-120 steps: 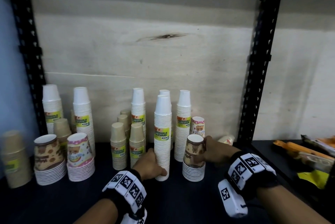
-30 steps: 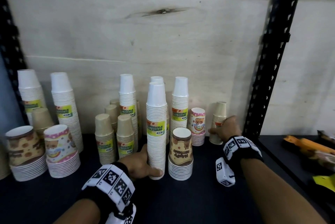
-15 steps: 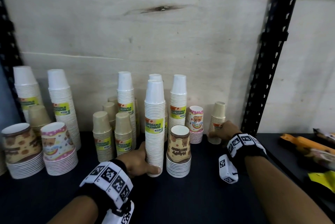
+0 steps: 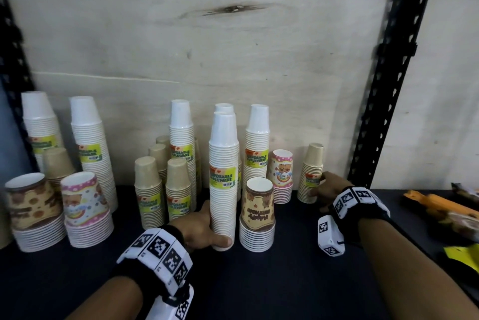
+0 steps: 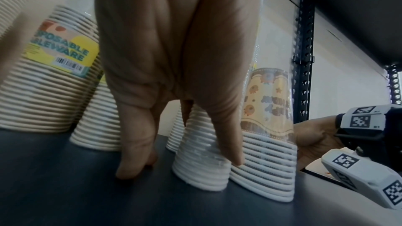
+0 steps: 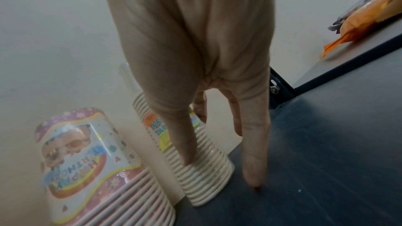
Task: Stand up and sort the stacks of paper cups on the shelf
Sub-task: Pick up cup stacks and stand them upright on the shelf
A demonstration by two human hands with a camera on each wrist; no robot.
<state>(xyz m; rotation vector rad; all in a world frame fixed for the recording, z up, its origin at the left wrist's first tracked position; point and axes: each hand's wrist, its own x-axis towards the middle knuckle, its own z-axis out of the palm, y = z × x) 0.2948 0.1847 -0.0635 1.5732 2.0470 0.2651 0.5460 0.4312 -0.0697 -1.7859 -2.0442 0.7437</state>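
Observation:
Upside-down cup stacks stand on the dark shelf (image 4: 285,280). My left hand (image 4: 215,231) grips the base of a tall white stack (image 4: 223,177) with a yellow label, thumb in front and fingers behind; in the left wrist view the left hand (image 5: 174,75) wraps that white stack (image 5: 202,164). My right hand (image 4: 321,187) holds a short kraft stack (image 4: 311,172), upright at the back right. From the right wrist, the right hand (image 6: 195,92) has its thumb on the kraft stack (image 6: 206,169) and fingers behind it.
A brown bear-print stack (image 4: 256,213) stands right of the white one, a pink birthday stack (image 4: 281,177) behind it. More white and kraft stacks (image 4: 149,190) fill the back and left. A black upright (image 4: 375,112) and orange packets (image 4: 440,205) bound the right.
My right hand left the brown bear-print stack and reached back right; the kraft stack that lay there now stands upright in it. My left hand has kept hold of the white stack.

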